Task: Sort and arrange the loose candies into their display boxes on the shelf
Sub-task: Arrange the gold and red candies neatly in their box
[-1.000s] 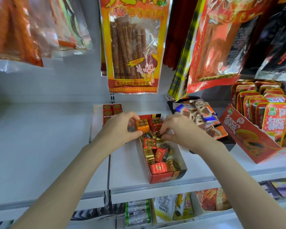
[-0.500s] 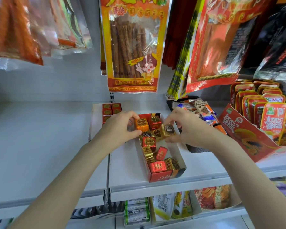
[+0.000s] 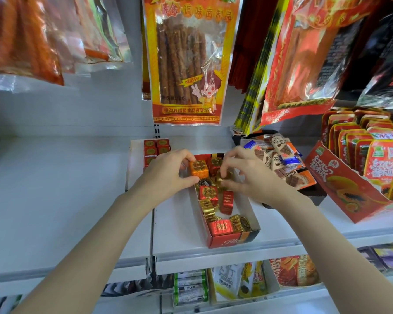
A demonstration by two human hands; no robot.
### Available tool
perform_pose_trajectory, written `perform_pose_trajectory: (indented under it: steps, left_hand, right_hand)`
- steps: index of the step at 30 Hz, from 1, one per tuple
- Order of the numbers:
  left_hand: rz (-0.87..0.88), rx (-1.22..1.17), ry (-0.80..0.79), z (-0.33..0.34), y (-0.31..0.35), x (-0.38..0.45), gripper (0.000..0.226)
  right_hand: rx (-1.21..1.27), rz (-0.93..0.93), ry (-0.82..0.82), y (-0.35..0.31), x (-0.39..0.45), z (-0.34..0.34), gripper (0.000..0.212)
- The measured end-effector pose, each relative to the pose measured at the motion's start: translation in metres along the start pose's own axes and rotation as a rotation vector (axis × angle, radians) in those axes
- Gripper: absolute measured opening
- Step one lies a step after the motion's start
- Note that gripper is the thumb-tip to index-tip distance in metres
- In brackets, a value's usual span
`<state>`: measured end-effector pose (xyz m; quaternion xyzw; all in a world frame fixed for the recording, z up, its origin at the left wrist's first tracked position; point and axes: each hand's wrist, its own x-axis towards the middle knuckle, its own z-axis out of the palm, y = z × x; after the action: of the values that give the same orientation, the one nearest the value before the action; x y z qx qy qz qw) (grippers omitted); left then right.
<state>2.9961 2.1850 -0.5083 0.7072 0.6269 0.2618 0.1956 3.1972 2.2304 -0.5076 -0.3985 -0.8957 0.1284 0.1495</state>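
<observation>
Two hands over one red display box [image 3: 222, 241] on the white shelf [image 3: 55, 189]. Left hand [image 3: 168, 175] grips one orange foil candy [image 3: 199, 169] between thumb and curled fingers, at the box's far left corner. Right hand [image 3: 247, 175] has its fingers curled down on a gold foil candy [image 3: 222, 181] just right of the orange one; the pinch looks closed, though the fingers hide most of the piece. Counted in the box nearer than the hands: three red foil candies, about three gold ones, one dark round piece partly under the left thumb; one more red candy [image 3: 214, 164] sits between the two hands. The count is rough, since the hands cover the far end of the box. Beyond the left hand, a small stack of red-and-gold cubes [image 3: 156, 148], six faces showing. Right of the right hand, touching its back, a dark tray [image 3: 313, 196] heaped with brown and blue wrapped chocolates [image 3: 281, 155]. Further right, one slanted red carton [image 3: 349, 196] holding upright red sachets in rows. Above the hands, hanging snack bags; the middle one [image 3: 186, 60] shows brown sticks through a clear window. Below the shelf edge, a lower tier with assorted packets [image 3: 191, 288].
</observation>
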Motion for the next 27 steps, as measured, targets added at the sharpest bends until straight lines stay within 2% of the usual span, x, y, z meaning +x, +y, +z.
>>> perform_pose_trajectory:
  steps: [5, 8, 10, 12, 15, 18, 21, 22, 27]
  left_hand:
    - [-0.012, 0.01, 0.007, 0.0, -0.001, -0.002, 0.039]
    - [-0.011, 0.021, 0.008, 0.0, 0.0, -0.003, 0.041]
    - [-0.011, 0.026, 0.006, 0.0, 0.001, -0.003, 0.04]
    - [-0.011, 0.025, 0.002, 0.0, 0.002, -0.003, 0.039]
    - [-0.011, 0.02, -0.001, 0.0, 0.005, -0.003, 0.038]
    - [-0.041, -0.116, 0.067, -0.001, 0.007, -0.003, 0.033]
    - [-0.107, -0.271, 0.193, -0.007, 0.007, -0.001, 0.027]
    - [-0.121, -0.297, 0.21, -0.009, 0.007, -0.001, 0.027]
    - [-0.14, -0.304, 0.197, -0.009, 0.003, -0.005, 0.029]
  right_hand:
    - [-0.075, 0.029, 0.009, 0.003, 0.0, 0.002, 0.016]
    - [-0.003, 0.033, 0.021, -0.005, -0.001, -0.013, 0.016]
    - [0.018, 0.063, -0.103, -0.013, -0.005, -0.025, 0.026]
    - [-0.145, 0.101, -0.275, -0.021, -0.011, -0.027, 0.038]
    - [-0.3, 0.068, -0.352, -0.028, -0.016, -0.018, 0.04]
    - [-0.126, 0.099, -0.259, -0.024, -0.016, -0.028, 0.034]
    - [0.111, 0.124, -0.016, -0.022, -0.01, -0.036, 0.033]
    - [0.161, 0.129, 0.013, -0.024, -0.007, -0.033, 0.034]
    - [0.129, 0.099, -0.206, -0.033, 0.0, -0.015, 0.037]
